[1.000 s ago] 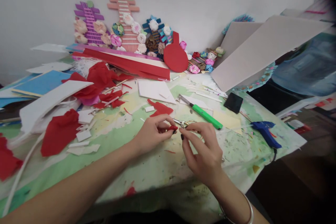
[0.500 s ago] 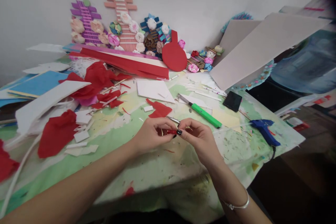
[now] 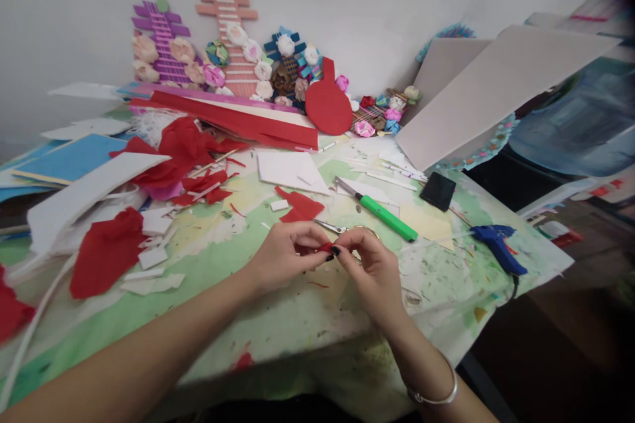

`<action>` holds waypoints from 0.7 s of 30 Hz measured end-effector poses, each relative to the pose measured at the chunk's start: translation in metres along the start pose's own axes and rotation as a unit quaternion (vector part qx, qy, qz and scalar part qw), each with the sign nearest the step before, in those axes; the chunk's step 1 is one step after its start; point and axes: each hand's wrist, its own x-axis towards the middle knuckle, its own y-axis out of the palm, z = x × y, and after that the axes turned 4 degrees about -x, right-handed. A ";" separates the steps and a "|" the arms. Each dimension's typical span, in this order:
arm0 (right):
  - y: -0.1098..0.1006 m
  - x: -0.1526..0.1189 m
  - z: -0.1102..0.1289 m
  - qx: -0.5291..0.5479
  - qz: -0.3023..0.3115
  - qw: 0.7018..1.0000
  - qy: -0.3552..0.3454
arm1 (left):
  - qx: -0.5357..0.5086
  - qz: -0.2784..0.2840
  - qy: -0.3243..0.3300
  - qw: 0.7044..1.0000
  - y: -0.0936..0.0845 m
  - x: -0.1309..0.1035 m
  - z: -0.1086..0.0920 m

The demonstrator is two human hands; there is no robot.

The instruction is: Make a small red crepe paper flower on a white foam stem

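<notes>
Between the fingertips of my two hands is a small piece of red paper [image 3: 325,247], mostly covered by the fingers. My left hand [image 3: 290,252] pinches it from the left side. My right hand [image 3: 370,264] grips its right end between thumb and forefinger. Scissors [image 3: 331,227] lie on the table just behind the hands, their handles partly hidden by the right hand. A red paper scrap [image 3: 300,205] rests beyond the fingers. The green utility knife [image 3: 387,217] lies behind and to the right, blade pointing away to the left.
At the right are a blue glue gun [image 3: 499,248] and a black phone [image 3: 438,191]. Red paper [image 3: 106,254] and white foam board pieces [image 3: 94,195] crowd the left. Along the wall stand flower-decorated crafts [image 3: 231,46] and a red guitar-shaped cutout [image 3: 329,106]. Large grey boards [image 3: 496,92] lean at the back right.
My right hand has shifted slightly left and turned, uncovering more of the scissors. Less of the red paper shows between the fingers. My left hand stays nearly in place.
</notes>
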 end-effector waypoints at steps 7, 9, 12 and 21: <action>0.002 -0.006 0.006 -0.075 -0.057 0.993 -0.075 | -0.028 0.013 -0.007 0.999 0.002 0.001 0.002; 0.001 -0.008 0.005 -0.069 -0.076 0.992 -0.068 | -0.036 0.010 -0.006 0.999 0.002 0.001 0.002; -0.003 -0.011 0.002 -0.030 -0.108 0.992 -0.049 | -0.049 0.003 -0.009 0.999 0.002 0.002 0.002; -0.013 -0.026 0.002 -0.042 -0.087 0.995 0.013 | -0.072 -0.005 -0.037 0.997 0.001 0.002 -0.001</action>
